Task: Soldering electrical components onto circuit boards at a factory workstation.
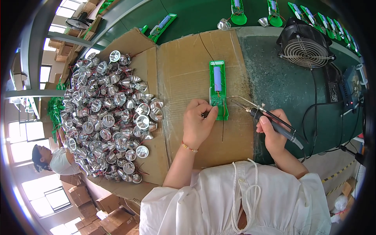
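Note:
On the brown cardboard sheet (184,58) lies a long green plastic housing (224,78). It carries a purple cylindrical battery cell (217,78), with a small green circuit board (216,100) and thin wires below it. My left hand (199,119) is closed in a pinch at the housing's lower left edge; a small dark bit shows between the fingers, too hidden to name. My right hand (274,133) grips a soldering iron (280,130) with a thin feed tube along it. Its tip points at the board's right side. A thin dark wire (223,131) runs down past the housing.
A large heap of silvery reflector cups (107,121) with red wires fills the left side. At the upper right stands a black fan (305,47) with a round grille. More green housings (238,15) line the far edge. A blue soldering station (350,94) and cables sit right. Another person (55,158) is far left.

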A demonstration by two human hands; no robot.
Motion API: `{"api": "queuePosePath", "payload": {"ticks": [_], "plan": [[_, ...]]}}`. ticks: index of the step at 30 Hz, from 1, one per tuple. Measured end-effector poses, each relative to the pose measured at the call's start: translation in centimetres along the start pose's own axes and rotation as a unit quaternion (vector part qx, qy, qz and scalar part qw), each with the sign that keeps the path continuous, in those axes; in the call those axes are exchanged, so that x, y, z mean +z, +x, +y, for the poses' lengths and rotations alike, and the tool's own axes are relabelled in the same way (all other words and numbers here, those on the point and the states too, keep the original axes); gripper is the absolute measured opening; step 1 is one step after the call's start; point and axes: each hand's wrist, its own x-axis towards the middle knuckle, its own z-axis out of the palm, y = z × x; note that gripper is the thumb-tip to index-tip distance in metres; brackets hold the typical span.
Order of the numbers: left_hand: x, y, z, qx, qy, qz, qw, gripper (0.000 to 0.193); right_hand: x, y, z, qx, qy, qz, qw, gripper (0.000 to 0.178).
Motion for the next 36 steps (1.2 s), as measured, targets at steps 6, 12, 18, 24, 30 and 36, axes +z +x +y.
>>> {"api": "queuePosePath", "payload": {"ticks": [6,12,18,24,30,36], "plan": [[-1.7,-0.5,1.6,-0.099,-0.099,-0.051,0.989,0.014,-0.9,0.1,0.1,-0.011,-0.011,0.046,0.999,0.012],[-1.5,1.4,2.2,-0.170,-0.009,-0.136,0.976,0.019,-2.2,1.0,0.7,0.009,0.013,0.061,0.998,0.013],[-1.0,13.3,2.2,-0.037,0.142,-0.085,0.985,0.024,-2.1,1.6,0.8,0.038,-0.013,0.079,0.996,0.013],[-3.9,28.7,-6.0,0.021,0.385,0.165,0.908,0.033,-2.2,1.7,1.3,0.056,0.001,0.082,0.995,0.013],[-4.0,30.3,-6.8,-0.181,0.527,-0.004,0.831,0.041,-2.4,1.7,1.1,0.052,-0.012,0.059,0.997,0.014],[-6.2,23.4,-0.9,-0.036,0.411,0.000,0.911,0.048,-2.1,1.7,0.7,0.068,-0.009,0.049,0.996,0.014]]}}
